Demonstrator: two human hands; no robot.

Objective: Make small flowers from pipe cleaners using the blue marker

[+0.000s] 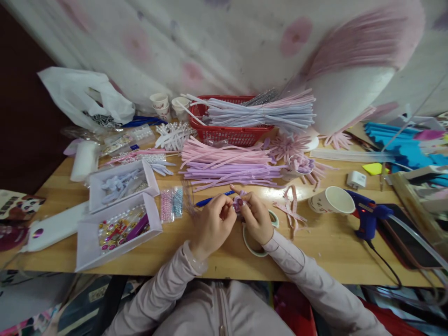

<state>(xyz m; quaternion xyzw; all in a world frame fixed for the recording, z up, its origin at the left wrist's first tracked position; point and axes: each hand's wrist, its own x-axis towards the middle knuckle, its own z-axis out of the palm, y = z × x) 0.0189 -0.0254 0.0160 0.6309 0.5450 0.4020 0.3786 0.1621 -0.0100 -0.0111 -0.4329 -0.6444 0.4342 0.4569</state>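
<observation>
Between the fingertips of both hands is a small purple pipe-cleaner piece [238, 202], mostly hidden by the fingers. My left hand [216, 223] pinches it from the left, thumb and forefinger together. From the other side my right hand [257, 215] grips it, its forefinger pointing up and away. Under the right hand lies a roll of tape [250, 243] on the table. A blue pen [205, 202] is just beyond the left hand. Purple pipe cleaners [231, 172] and pink pipe cleaners [224, 153] lie bundled past the hands.
A red basket [231, 136] of pipe cleaners stands at the back. Boxes of beads [119, 233] and pale blue pieces [121, 186] sit left. To the right are a paper cup [331, 200], a blue glue gun [367, 212] with its cord, and a phone [402, 238].
</observation>
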